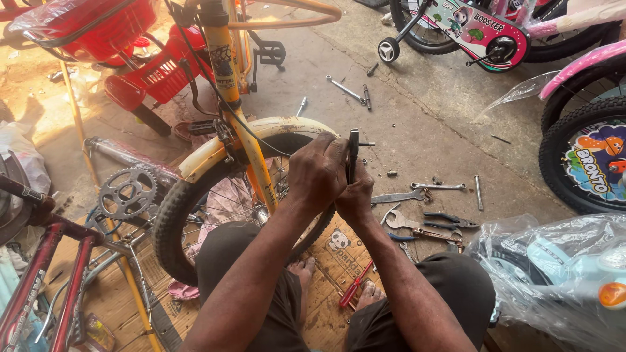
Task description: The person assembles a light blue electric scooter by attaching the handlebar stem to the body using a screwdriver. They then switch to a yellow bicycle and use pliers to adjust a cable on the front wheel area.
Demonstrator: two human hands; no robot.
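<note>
1. Pedal (pixel 353 155), dark, rigid, light by its look, stands upright above the yellow bicycle's front wheel (pixel 195 215).
2. Left hand (pixel 317 175) and right hand (pixel 355 195) both clasp it.
3. Wrenches (pixel 417 195) lie on the floor at three o'clock.

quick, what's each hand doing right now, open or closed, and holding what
Left hand: closed around the dark flat tool beside the yellow bike's wheel.
Right hand: closed on the same tool from below.
</note>
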